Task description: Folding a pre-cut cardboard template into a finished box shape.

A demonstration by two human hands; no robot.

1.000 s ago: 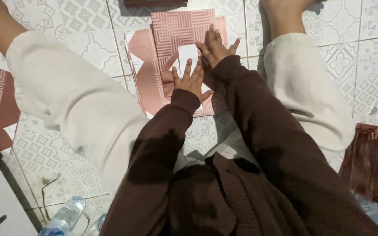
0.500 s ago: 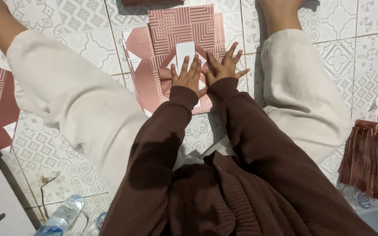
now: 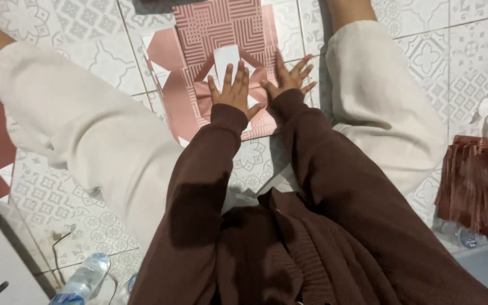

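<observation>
Seated on patterned floor tiles [image 3: 258, 161], legs apart in cream trousers [image 3: 80, 130]. Between the knees, at 12 o'clock: pink paper sheet [image 3: 221, 34], partly folded, geometric line print on the far panel, plain pink flaps nearer, one white rectangular panel [image 3: 226, 56] at centre. Left hand [image 3: 231, 93] laid flat on the folds, fingers together and extended toward 12 o'clock. Right hand [image 3: 289, 79] just beside it at 1 o'clock, fingers spread, palm pressed down. Nothing pinched by either. Near edge of sheet hidden under hands and brown sleeves [image 3: 199, 186]; far edge cut off by frame. Long axis 6 to 12 o'clock, slightly tilted. Water bottle [image 3: 80, 279] at 7 o'clock; dark red stack [image 3: 478, 189] at 3 o'clock, contents indistinct.
</observation>
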